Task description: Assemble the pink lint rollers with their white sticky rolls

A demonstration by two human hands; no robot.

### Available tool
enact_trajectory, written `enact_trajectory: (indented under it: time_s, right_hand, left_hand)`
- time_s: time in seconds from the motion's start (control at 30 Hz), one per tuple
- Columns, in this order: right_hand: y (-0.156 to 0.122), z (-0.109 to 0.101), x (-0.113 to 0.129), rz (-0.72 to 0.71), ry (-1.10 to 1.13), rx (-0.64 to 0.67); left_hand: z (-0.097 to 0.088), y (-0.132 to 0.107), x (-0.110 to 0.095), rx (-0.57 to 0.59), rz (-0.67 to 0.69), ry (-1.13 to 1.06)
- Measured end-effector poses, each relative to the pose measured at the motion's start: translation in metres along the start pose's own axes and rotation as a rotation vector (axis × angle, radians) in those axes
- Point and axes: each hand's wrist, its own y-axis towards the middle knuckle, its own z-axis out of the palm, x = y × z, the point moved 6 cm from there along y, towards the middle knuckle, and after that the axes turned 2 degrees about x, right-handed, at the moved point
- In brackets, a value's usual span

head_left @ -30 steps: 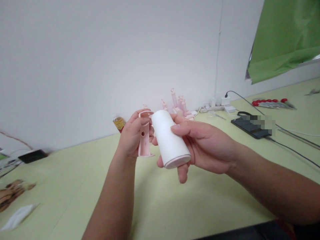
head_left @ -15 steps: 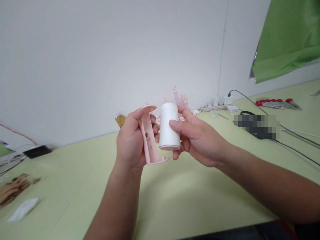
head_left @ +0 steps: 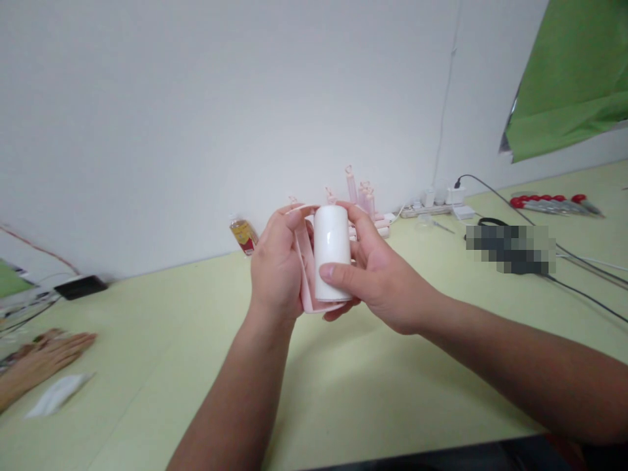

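Observation:
My left hand [head_left: 277,268] is closed round a pale pink plastic holder [head_left: 305,261], an open frame with a rounded plate at its top and bottom. In my right hand [head_left: 380,275] is a smooth white cylindrical roll [head_left: 332,242], upright, with the thumb across its lower front. The roll stands at the open side of the holder, between its two end plates, and partly covers it. How far in it sits I cannot tell. Both are held above the table, and the fingers behind them are mostly hidden.
Several pink sticks with looped ends [head_left: 363,193] stand by the wall. Nearby are a yellow-labelled bottle [head_left: 243,235] and a power strip [head_left: 426,209]. Red-capped items [head_left: 554,204] and cables lie right. Another person's hand [head_left: 53,360] rests left, near a white packet [head_left: 59,394].
The white roll has moved from beside the pink holder to its open side, between the end plates. My hands have come closer together. Another person's hand at left now lies flatter.

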Motion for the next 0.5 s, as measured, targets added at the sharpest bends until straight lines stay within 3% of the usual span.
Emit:
enact_trajectory:
  time_s: [0.1, 0.2, 0.33, 0.5]
  right_hand:
    - [0.001, 0.002, -0.002, 0.017, -0.007, 0.022]
    - [0.002, 0.003, -0.003, -0.005, -0.041, 0.040]
    - [0.002, -0.001, -0.002, -0.033, -0.137, 0.019]
    - [0.003, -0.003, -0.005, -0.027, -0.320, -0.007]
  left_hand:
    - [0.002, -0.004, -0.003, -0.040, 0.024, -0.024]
    - [0.004, -0.006, -0.008, 0.047, 0.104, 0.031]
    - [-0.008, -0.002, -0.020, 0.148, 0.280, 0.172]
    - [-0.020, 0.002, -0.027, 0.200, 0.362, 0.364]
